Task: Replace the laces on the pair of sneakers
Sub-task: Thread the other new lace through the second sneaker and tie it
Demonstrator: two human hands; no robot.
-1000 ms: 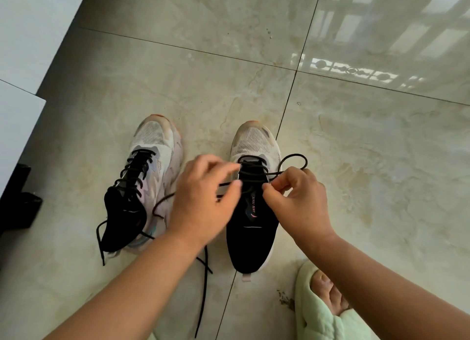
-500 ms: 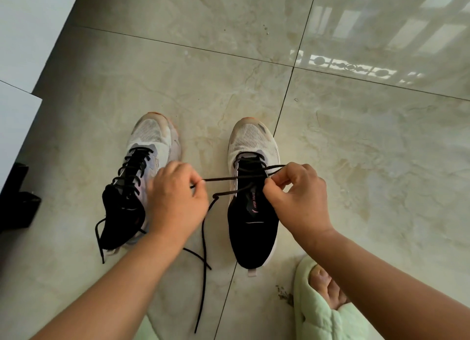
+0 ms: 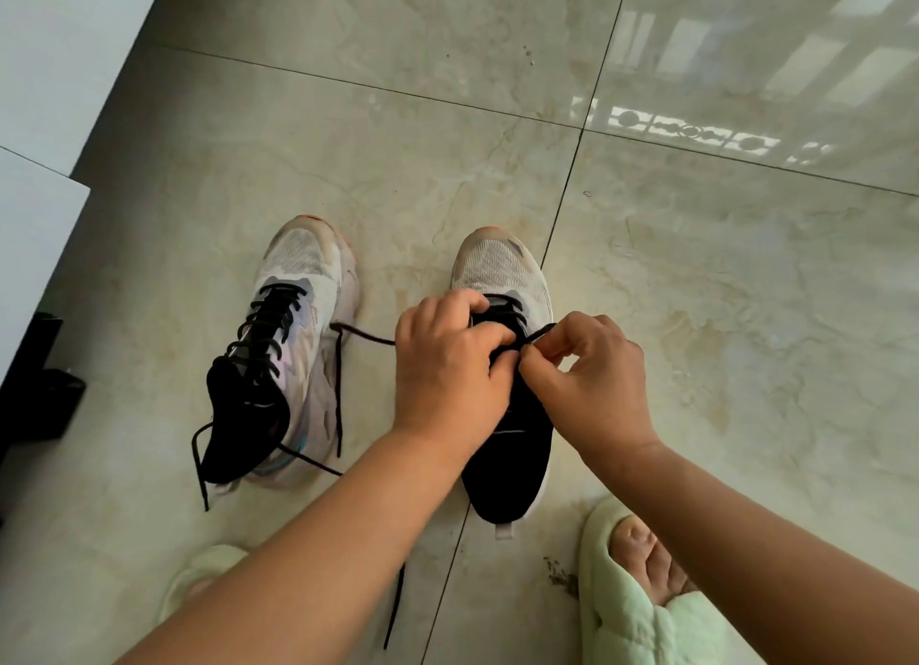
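Two white-and-black sneakers stand on the tiled floor, toes pointing away from me. The left sneaker (image 3: pixel 293 346) is laced with a black lace, its loose ends trailing on the floor. Over the right sneaker (image 3: pixel 502 266), both hands work a black lace (image 3: pixel 365 337). My left hand (image 3: pixel 447 366) covers the eyelets with its fingers curled on the lace; one end runs out to its left and hangs down. My right hand (image 3: pixel 592 381) pinches the other lace end between thumb and forefinger just above the tongue.
My feet in pale green slippers sit close by, the right slipper (image 3: pixel 631 595) at lower right, the left slipper (image 3: pixel 199 575) partly under my forearm. A dark object (image 3: pixel 40 401) lies at the left edge beside a white wall (image 3: pixel 45 92). Glossy floor tiles stretch away ahead.
My left hand moved right, from beside the left sneaker onto the right sneaker's eyelets, meeting my right hand. The lace that stretched taut between the hands now loops out to the left.
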